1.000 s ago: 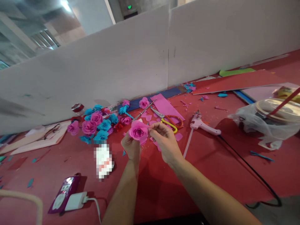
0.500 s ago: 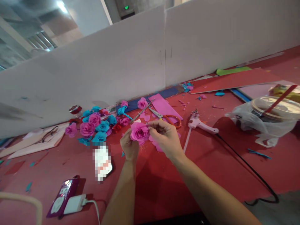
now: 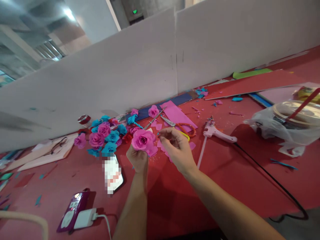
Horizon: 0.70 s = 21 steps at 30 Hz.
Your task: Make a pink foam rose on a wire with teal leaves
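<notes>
A pink paper rose [image 3: 143, 140] faces me at the middle of the view. My left hand [image 3: 138, 160] is closed round its underside, and the flower hides most of the fingers. Just right of the rose, apart from it, is my right hand [image 3: 178, 148]. Its thumb and index fingertips are drawn close in a pinch; whether anything small is between them I cannot make out. Loose pink petals [image 3: 163, 148] lie beneath the hands. Beyond the right hand are orange-handled scissors [image 3: 186, 128] and a pink paper sheet [image 3: 176, 115].
A bunch of pink and blue paper flowers [image 3: 103, 136] lies left of my hands, with a phone [image 3: 113, 175] nearer me. A glue gun [image 3: 217, 131] with a black cord is at right, before a bagged tub [image 3: 287, 116]. A purple power bank [image 3: 73, 210] lies front left.
The rose and my left hand have shifted slightly left. My right hand, at the flower's edge before, is now apart from it. The view has turned slightly.
</notes>
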Each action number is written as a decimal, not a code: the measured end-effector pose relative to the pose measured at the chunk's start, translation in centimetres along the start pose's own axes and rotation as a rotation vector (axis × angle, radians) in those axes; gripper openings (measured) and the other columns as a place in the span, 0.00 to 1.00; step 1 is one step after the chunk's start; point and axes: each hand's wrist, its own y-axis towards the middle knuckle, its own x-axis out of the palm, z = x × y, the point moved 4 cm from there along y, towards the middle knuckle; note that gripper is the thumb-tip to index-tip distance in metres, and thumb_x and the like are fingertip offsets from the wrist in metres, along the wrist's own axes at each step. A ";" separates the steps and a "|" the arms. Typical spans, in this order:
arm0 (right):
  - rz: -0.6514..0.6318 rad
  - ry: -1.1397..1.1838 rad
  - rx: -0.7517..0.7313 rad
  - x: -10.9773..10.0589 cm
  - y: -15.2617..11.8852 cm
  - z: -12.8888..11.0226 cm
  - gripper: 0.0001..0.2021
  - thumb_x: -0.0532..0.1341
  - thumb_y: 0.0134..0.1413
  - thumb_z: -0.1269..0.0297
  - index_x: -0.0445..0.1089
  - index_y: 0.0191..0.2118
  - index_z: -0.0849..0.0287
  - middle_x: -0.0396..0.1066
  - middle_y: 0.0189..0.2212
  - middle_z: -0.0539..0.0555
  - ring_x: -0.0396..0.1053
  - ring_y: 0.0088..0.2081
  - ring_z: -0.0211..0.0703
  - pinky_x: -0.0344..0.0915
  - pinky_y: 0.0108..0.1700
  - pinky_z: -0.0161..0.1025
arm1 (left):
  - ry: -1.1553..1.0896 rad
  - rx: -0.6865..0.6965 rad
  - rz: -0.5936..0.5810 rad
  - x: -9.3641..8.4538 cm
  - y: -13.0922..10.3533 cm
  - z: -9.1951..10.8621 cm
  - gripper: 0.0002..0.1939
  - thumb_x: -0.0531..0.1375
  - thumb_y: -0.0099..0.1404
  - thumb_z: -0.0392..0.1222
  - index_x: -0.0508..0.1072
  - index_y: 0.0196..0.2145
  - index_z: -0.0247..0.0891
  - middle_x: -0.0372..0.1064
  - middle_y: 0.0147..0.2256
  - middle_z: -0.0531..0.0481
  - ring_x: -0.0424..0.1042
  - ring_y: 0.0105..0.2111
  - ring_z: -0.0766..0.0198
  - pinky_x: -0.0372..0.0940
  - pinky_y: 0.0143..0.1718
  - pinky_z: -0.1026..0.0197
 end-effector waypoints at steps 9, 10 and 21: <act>-0.083 0.127 0.086 1.1 -0.1 1.0 0.06 0.64 0.49 0.61 0.71 0.32 0.58 0.70 0.26 0.49 0.64 0.27 0.36 0.60 0.29 0.34 | -0.023 -0.046 0.029 -0.2 -0.3 -0.5 0.04 0.62 0.48 0.39 0.71 0.21 0.37 0.66 0.20 0.55 0.64 0.22 0.67 0.63 0.26 0.63; -0.057 0.100 0.060 1.0 -0.1 0.9 0.05 0.63 0.49 0.62 0.71 0.31 0.58 0.70 0.26 0.49 0.64 0.26 0.35 0.59 0.28 0.34 | -0.006 -0.023 0.019 -0.3 -0.3 -0.6 0.04 0.62 0.49 0.40 0.72 0.22 0.37 0.67 0.21 0.54 0.65 0.23 0.66 0.64 0.27 0.63; -0.148 0.169 0.117 0.9 0.0 -0.2 0.05 0.61 0.47 0.64 0.72 0.27 0.58 0.67 0.21 0.47 0.62 0.24 0.34 0.58 0.27 0.33 | 0.015 0.012 -0.076 -0.3 -0.4 -0.5 0.06 0.66 0.48 0.41 0.73 0.22 0.37 0.68 0.21 0.55 0.66 0.23 0.66 0.64 0.27 0.63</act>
